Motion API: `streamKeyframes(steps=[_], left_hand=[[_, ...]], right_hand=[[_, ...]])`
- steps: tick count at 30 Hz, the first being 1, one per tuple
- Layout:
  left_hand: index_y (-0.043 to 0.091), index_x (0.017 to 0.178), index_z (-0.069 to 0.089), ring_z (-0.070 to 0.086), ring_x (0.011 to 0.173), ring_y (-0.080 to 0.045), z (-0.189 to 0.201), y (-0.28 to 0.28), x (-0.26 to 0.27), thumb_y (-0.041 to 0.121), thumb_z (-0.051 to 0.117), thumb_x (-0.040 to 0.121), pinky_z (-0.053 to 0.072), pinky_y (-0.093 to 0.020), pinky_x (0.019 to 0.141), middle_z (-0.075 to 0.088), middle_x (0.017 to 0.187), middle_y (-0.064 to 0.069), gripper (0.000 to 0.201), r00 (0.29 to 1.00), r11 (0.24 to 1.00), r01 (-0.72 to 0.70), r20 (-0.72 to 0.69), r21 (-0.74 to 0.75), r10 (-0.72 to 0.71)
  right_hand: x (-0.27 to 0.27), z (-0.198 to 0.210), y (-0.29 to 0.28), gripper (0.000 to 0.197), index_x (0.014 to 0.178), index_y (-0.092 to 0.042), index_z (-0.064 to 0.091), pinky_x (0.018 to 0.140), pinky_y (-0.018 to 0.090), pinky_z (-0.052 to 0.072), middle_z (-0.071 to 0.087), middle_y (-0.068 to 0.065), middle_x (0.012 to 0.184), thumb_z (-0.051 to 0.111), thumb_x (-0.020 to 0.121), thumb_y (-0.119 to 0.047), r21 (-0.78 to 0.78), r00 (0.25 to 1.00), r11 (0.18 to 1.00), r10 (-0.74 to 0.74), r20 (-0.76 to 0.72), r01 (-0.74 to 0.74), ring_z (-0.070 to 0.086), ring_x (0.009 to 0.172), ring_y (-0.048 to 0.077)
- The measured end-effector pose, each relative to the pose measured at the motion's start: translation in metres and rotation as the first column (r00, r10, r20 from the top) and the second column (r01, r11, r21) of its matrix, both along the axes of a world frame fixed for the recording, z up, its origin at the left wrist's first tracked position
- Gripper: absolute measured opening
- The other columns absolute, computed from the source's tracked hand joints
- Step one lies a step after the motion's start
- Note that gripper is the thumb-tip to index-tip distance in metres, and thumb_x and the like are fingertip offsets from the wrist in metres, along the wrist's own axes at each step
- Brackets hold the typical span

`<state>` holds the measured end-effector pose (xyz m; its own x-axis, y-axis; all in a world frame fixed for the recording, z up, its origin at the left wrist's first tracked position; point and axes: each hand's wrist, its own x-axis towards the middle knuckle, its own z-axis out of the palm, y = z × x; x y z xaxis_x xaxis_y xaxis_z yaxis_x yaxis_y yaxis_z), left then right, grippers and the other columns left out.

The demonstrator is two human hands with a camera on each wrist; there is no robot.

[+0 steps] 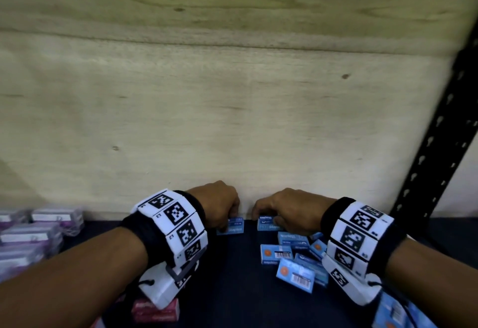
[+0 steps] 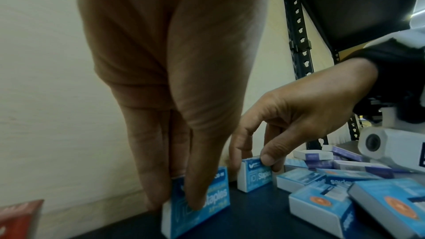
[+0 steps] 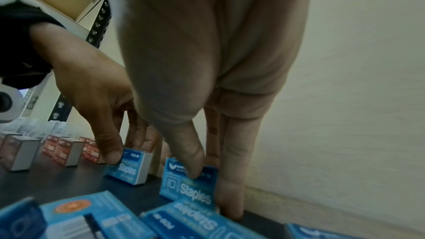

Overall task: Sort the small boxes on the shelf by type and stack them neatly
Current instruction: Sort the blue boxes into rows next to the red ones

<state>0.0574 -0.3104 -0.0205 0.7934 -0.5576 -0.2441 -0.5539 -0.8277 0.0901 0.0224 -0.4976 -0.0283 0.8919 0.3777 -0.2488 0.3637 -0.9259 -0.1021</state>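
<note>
The left hand (image 1: pixel 218 205) has its fingers (image 2: pixel 195 184) curled down over a blue staples box (image 2: pixel 197 201), thumb on the printed front and the other fingers behind it, pinching it upright on its long edge on the dark shelf (image 1: pixel 240 289), close against the pale wooden back panel (image 1: pixel 232 120). The right hand (image 1: pixel 289 211) pinches a second blue staples box (image 3: pixel 189 183) the same way, thumb in front and fingers at the back, also standing on edge at the foot of the panel. The two boxes stand near each other with a gap of bare shelf between.

Both are small cardboard cartons, bright blue with white "Staples" lettering and white end flaps.

Just beside the right wrist lies a loose pile of blue boxes (image 1: pixel 292 263), lying flat and tilted over one another, some showing an orange round mark and a barcode. Under the left wrist sit red boxes (image 1: pixel 155 312); more red ones stand on end in the right wrist view. Far left are what look like purple-labelled clear boxes (image 1: pixel 33 237), too blurred to be sure. A black slotted upright (image 1: pixel 434 133) rises at right.
</note>
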Motion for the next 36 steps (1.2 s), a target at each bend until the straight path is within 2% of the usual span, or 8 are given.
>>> streamKeyframes(steps=[6,10,13,17,23,28,33,36], left_hand=[[0.016,0.119,0.062,0.060,0.105,-0.023,0.006,0.000,-0.007,0.021,0.077,0.083,0.049,-0.031,0.082,0.061,0.119,-0.005,0.039,0.998,0.998,0.007,0.063,0.056,-0.010],[0.018,0.115,0.055,0.055,0.103,-0.024,0.016,-0.002,-0.024,0.030,0.072,0.086,0.042,-0.033,0.074,0.053,0.118,-0.003,0.036,0.966,0.996,0.054,0.249,0.069,-0.070],[0.021,0.107,0.061,0.058,0.095,-0.022,0.015,-0.014,-0.040,0.038,0.070,0.086,0.048,-0.034,0.073,0.059,0.107,0.000,0.028,0.980,0.990,0.135,0.146,0.030,-0.138],[0.020,0.111,0.065,0.063,0.094,-0.023,0.002,-0.033,-0.053,0.039,0.073,0.085,0.054,-0.036,0.079,0.066,0.106,-0.002,0.033,0.980,0.978,0.201,-0.006,0.046,-0.201],[0.015,0.116,0.065,0.063,0.095,-0.026,-0.003,-0.042,-0.054,0.033,0.075,0.084,0.053,-0.036,0.077,0.063,0.111,-0.008,0.038,0.977,0.974,0.214,0.009,0.071,-0.215],[0.013,0.113,0.068,0.063,0.094,-0.026,0.000,-0.036,-0.054,0.030,0.070,0.088,0.050,-0.032,0.074,0.064,0.109,-0.008,0.030,0.978,0.973,0.209,-0.005,0.096,-0.210],[0.021,0.115,0.070,0.063,0.097,-0.018,0.008,-0.013,-0.050,0.035,0.061,0.094,0.053,-0.034,0.089,0.070,0.109,0.002,0.027,0.978,0.971,0.194,-0.100,0.143,-0.181],[0.023,0.118,0.068,0.062,0.101,-0.017,0.013,0.000,-0.048,0.037,0.055,0.097,0.050,-0.031,0.089,0.068,0.113,0.004,0.028,0.982,0.969,0.172,-0.113,0.177,-0.154]], right_hand=[[-0.004,0.002,-0.001,0.052,0.140,-0.036,0.045,0.095,0.035,0.048,0.058,0.000,0.133,0.053,0.095,-0.009,-0.010,1.000,1.000,0.000,0.022,0.000,0.058,0.114,0.022],[-0.013,0.013,-0.014,0.033,0.126,-0.026,0.045,0.082,0.035,0.048,0.058,0.003,0.114,0.059,0.096,-0.027,-0.053,0.992,0.993,-0.100,0.078,0.105,0.057,0.096,0.022],[-0.021,0.019,-0.023,0.020,0.110,-0.026,0.052,0.075,0.028,0.042,0.058,-0.002,0.104,0.061,0.095,-0.035,-0.100,0.987,0.982,-0.158,0.012,0.159,0.056,0.091,0.018],[-0.033,0.015,-0.028,0.038,0.122,-0.021,0.059,0.083,0.031,0.048,0.064,-0.003,0.109,0.068,0.090,-0.040,-0.178,0.983,0.971,-0.173,-0.065,0.159,0.061,0.100,0.020],[-0.036,0.001,-0.028,0.042,0.122,-0.016,0.062,0.082,0.032,0.051,0.066,0.003,0.116,0.069,0.089,-0.039,-0.203,0.988,0.968,-0.154,-0.026,0.146,0.063,0.100,0.023],[-0.037,0.005,-0.031,0.034,0.113,-0.019,0.060,0.075,0.031,0.049,0.063,0.000,0.106,0.072,0.086,-0.037,-0.157,0.987,0.975,-0.163,-0.010,0.160,0.061,0.094,0.021],[-0.038,0.015,-0.037,0.032,0.107,-0.024,0.060,0.081,0.034,0.053,0.062,-0.011,0.085,0.077,0.079,-0.022,-0.038,0.982,0.981,-0.188,-0.011,0.188,0.062,0.089,0.017],[-0.038,0.018,-0.038,0.036,0.108,-0.030,0.058,0.078,0.030,0.049,0.058,-0.014,0.087,0.075,0.079,-0.018,0.004,0.982,0.982,-0.187,-0.021,0.187,0.056,0.080,0.007]])
